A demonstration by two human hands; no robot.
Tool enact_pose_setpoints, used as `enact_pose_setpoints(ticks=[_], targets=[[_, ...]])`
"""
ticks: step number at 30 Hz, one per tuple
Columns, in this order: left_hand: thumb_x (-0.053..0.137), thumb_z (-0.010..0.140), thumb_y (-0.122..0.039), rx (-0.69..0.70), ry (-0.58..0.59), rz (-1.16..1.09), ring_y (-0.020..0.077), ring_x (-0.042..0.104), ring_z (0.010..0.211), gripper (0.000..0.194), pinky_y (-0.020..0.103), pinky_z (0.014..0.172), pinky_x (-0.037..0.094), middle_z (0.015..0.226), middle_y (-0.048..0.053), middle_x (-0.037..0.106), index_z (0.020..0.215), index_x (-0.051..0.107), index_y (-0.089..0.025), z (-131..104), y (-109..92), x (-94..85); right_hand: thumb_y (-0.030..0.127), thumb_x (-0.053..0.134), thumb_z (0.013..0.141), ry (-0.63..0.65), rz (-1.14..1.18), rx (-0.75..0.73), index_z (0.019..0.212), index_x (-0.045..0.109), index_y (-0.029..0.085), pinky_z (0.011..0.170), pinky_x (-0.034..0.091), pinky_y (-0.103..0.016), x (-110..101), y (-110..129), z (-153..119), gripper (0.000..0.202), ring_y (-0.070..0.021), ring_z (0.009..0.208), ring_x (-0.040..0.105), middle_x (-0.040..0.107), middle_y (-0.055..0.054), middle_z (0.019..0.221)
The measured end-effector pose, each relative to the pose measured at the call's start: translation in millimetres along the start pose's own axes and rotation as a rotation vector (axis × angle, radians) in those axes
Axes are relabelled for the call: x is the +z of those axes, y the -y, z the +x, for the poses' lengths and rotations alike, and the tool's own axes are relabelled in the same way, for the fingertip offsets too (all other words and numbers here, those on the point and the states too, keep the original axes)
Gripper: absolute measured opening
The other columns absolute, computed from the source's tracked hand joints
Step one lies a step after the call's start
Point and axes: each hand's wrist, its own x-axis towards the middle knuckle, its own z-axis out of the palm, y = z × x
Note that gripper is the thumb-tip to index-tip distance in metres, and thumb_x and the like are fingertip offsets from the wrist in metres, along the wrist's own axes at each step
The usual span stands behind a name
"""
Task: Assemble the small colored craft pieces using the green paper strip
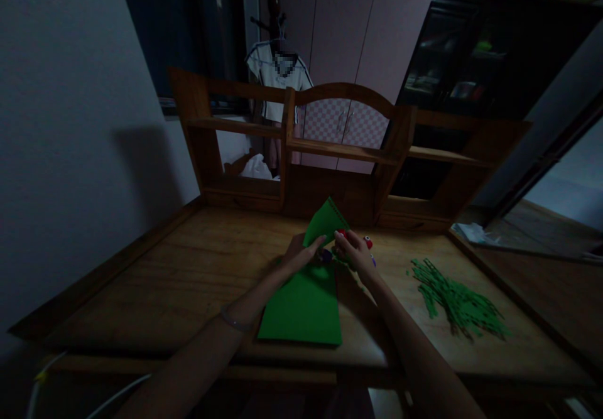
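Note:
My left hand [304,254] is closed on a sheet of green paper [325,221], whose far corner is raised and has a dark, notched-looking edge. My right hand [353,250] is closed beside that sheet, its fingertips on a small red thing [341,233] of a kind too dark to make out. Another red piece with a white spot [368,242] shows just past the right knuckles. Between the hands lies a small purple thing [325,255]. Flat green paper [306,312] lies on the desk below both hands.
A loose heap of thin green paper strips [456,303] lies at the right on the wooden desk [188,268]. Along the back stands a wooden shelf unit [339,149]. A wall [70,124] borders the left side. The room is dim.

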Motion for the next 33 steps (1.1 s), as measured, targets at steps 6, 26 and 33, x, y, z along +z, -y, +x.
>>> enact_pose_setpoints(ticks=[6,26,33], targets=[[0.049,0.081,-0.052,0.029,0.001,0.037,0.0186,0.063,0.076,0.045,0.025,0.063,0.048,0.085,0.007,0.07,0.096,0.069,-0.015,-3.9,-11.3,-3.5,0.061,0.057,0.073,-0.034,-0.054,0.028,0.071,0.053,0.019,0.047,0.034,-0.022,0.4,4.0,-1.1,0.042,-0.0117,0.053,0.047,0.051,0.001,0.061],[0.043,0.088,-0.038,0.273,0.071,0.175,0.0163,0.057,0.073,0.032,0.021,0.061,0.041,0.079,0.003,0.064,0.089,0.064,-0.014,-3.6,-15.8,-6.1,0.061,0.065,0.063,-0.028,-0.059,0.079,0.078,0.061,0.017,0.046,0.033,-0.022,-3.2,-6.4,4.0,0.046,-0.012,0.053,0.049,0.057,-0.001,0.065],[0.042,0.088,-0.039,0.274,0.111,0.18,0.0191,0.058,0.079,0.034,0.023,0.067,0.043,0.084,0.005,0.064,0.093,0.064,-0.014,-3.2,-16.9,-6.5,0.061,0.063,0.065,-0.035,-0.094,0.093,0.073,0.058,0.016,0.042,0.03,-0.022,-3.2,-5.2,3.6,0.046,-0.0105,0.048,0.043,0.052,-0.001,0.058]])
